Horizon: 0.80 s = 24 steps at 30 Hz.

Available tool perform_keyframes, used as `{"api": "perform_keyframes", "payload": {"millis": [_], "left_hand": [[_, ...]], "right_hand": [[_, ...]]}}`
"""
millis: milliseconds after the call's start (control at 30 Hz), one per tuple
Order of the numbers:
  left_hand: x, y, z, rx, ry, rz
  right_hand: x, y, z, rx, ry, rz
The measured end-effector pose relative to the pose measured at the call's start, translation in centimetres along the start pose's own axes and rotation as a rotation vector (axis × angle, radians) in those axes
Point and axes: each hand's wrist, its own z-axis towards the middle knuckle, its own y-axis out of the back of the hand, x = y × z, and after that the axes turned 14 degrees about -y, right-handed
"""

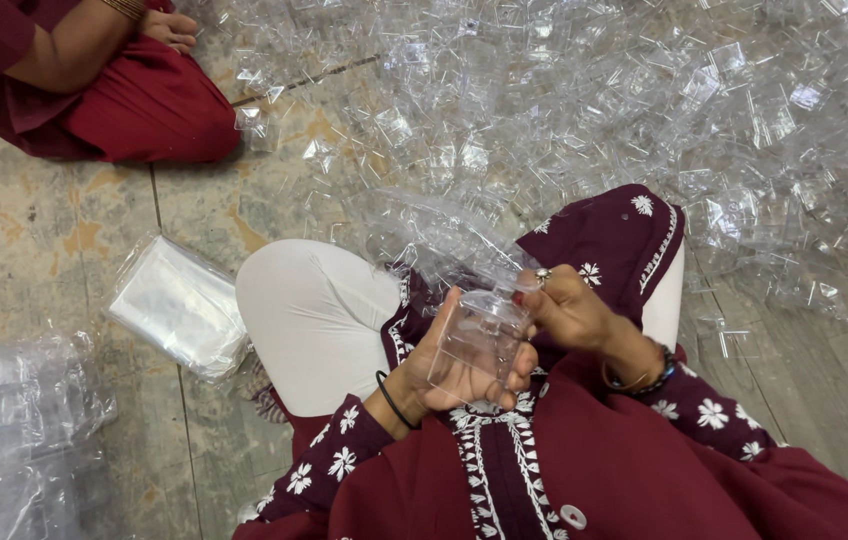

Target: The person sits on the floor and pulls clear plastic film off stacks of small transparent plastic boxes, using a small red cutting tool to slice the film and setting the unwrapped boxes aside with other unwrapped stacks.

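I sit on the floor in white trousers and a maroon embroidered top. My left hand [454, 375] cups a clear plastic bottle [479, 335] from below, over my lap. My right hand [569, 305], with a ring on one finger, pinches the top of the same bottle near its neck. A thin clear plastic bag [434, 235] lies crumpled across my knee just beyond the bottle.
A big heap of clear plastic pieces [644, 100] covers the floor ahead and to the right. A flat stack of clear bags [179, 305] lies at my left knee. More plastic wrap [14, 440] is at lower left. Another person in red [94, 80] sits at upper left.
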Motion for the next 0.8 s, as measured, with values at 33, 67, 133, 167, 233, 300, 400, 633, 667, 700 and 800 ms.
{"api": "perform_keyframes", "payload": {"millis": [33, 67, 133, 167, 233, 300, 400, 633, 667, 700, 800], "left_hand": [[0.1, -0.2, -0.1, -0.02, -0.004, 0.029], [0.1, -0.3, -0.1, -0.041, -0.006, 0.057], [0.1, -0.9, -0.1, -0.096, -0.008, 0.154], [-0.1, -1.1, 0.0, -0.122, -0.008, 0.205], [-1.0, -1.7, 0.3, -0.19, -0.168, 0.37], [-2.1, -2.2, 0.6, -0.238, -0.311, 0.571], [-3.1, -2.7, 0.5, -0.316, -0.457, 0.898], [-2.5, -2.2, 0.7, -0.529, -0.682, 1.135], [-2.4, -2.3, 0.9, -0.559, -0.697, 1.159], [-2.2, -2.4, 0.9, -0.578, -0.693, 1.267], [-1.8, -3.3, 1.0, -0.604, -0.697, 1.564]], "right_hand": [[-0.4, 1.0, 0.0, 0.117, -0.091, 0.031], [-0.6, 2.3, -0.1, 0.234, -0.183, 0.063], [-1.0, 4.1, -0.6, 0.467, -0.295, 0.203], [-1.0, 4.8, -0.8, 0.583, -0.312, 0.308], [-0.7, 5.3, -1.4, 0.618, -0.276, 0.461], [0.1, 4.9, -1.8, 0.454, -0.17, 0.553], [1.8, 3.7, -1.6, -0.19, -0.481, 0.321], [6.7, 0.0, -1.5, -0.522, -0.136, -0.551], [7.2, -0.4, -1.6, -0.503, -0.149, -0.542], [7.6, -0.7, -1.5, -0.487, -0.161, -0.533], [8.1, -1.0, -1.2, -0.473, -0.197, -0.566]]}}
